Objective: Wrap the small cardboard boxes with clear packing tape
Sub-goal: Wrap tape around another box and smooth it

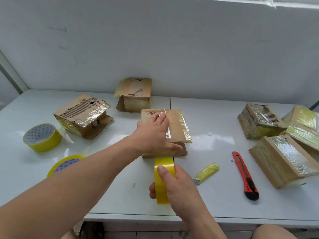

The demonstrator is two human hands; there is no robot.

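A small cardboard box (177, 125) lies in the middle of the white table (207, 195), partly covered in shiny tape. My left hand (153, 135) rests flat on its top, fingers spread and pressing down, thumb along the near edge. Just in front of the box, my right hand (179, 187) grips a yellow-tinted tape roll (162, 180) held on edge, thumb on its outer face. A strip of tape runs from the roll up to the box's near side.
Two torn, partly taped boxes (82, 116) (134, 94) sit at the back left. Several taped boxes (283, 157) crowd the right. Two more tape rolls (42, 137) (64, 165) lie left. A red utility knife (245, 175) and a tape-wrapped blade (206, 172) lie right of my hand.
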